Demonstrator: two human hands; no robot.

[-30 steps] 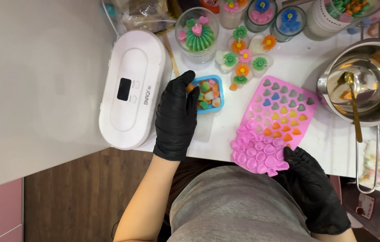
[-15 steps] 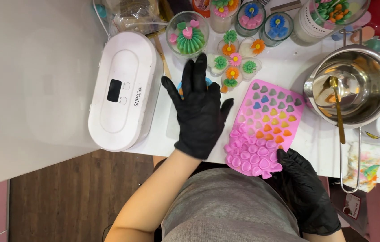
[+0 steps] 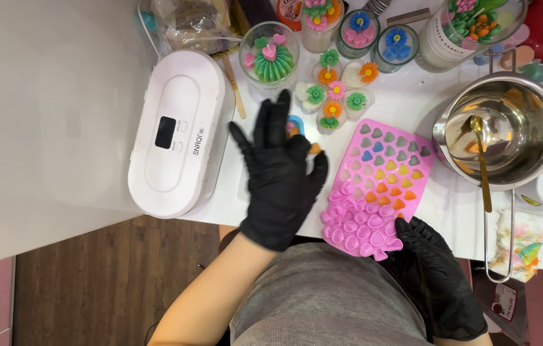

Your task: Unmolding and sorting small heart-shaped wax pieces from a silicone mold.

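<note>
My left hand [image 3: 281, 186], in a black glove, is raised over the white table with its fingers spread. Its thumb and forefinger pinch a small orange wax piece [image 3: 314, 148]. Behind that hand a small blue tray [image 3: 295, 123] is mostly hidden. My right hand [image 3: 438, 282], also gloved, grips the near edge of a pink silicone heart mould [image 3: 377, 186]. The mould's near end bends upward. Several of its far cavities hold coloured hearts.
A white oval machine with a small screen [image 3: 178, 131] lies at the left. At the right stands a steel pot [image 3: 505, 131] with a gold spoon [image 3: 482, 160]. Flower candles [image 3: 335, 96] and glass jars [image 3: 269, 54] line the back, and a stained cloth [image 3: 520, 247] lies at the near right.
My left hand rose off the small blue tray and opened its fingers, now pinching an orange piece. My right hand stays on the mould's near edge.
</note>
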